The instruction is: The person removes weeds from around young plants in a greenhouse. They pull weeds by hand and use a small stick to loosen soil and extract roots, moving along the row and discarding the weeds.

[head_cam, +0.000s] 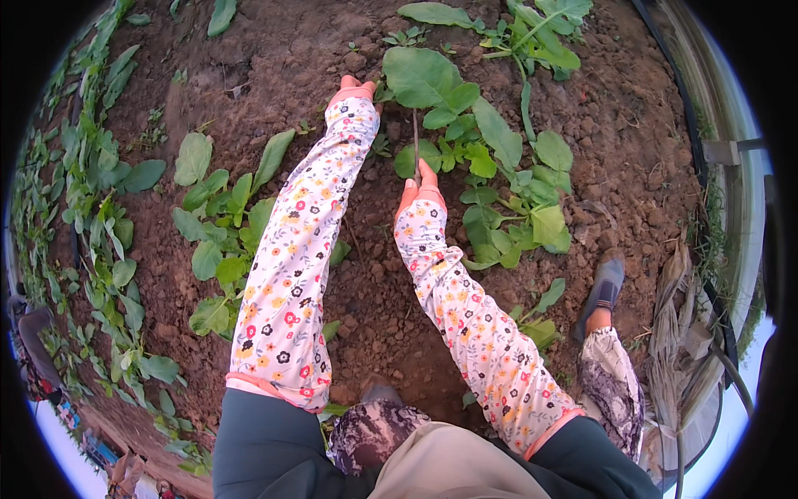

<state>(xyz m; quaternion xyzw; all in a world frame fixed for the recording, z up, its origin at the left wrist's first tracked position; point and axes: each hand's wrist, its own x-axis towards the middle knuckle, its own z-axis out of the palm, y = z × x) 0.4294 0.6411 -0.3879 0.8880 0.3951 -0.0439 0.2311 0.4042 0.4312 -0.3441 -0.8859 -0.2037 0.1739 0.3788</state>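
My right hand (424,190) pinches a thin brown stick (416,140) between thumb and fingers. The stick runs forward over the soil until a broad green leaf (421,78) hides its far end. Farther forward and to the left, my left hand (354,86) reaches down to the ground beside that leaf. Its fingers are curled and partly hidden, so what they hold, if anything, cannot be seen. Both arms wear white sleeves with a flower print. Just right of my right hand grows a clump of leafy plants (517,212), some leaves yellowish.
Another leafy plant (230,218) stands left of my left forearm. A dense crop row (118,249) runs along the left side. On the right, my shod foot (605,287) rests on cloddy brown soil (636,187), near crumpled sheeting (670,324) and a black pipe (689,118). Other people appear at lower left.
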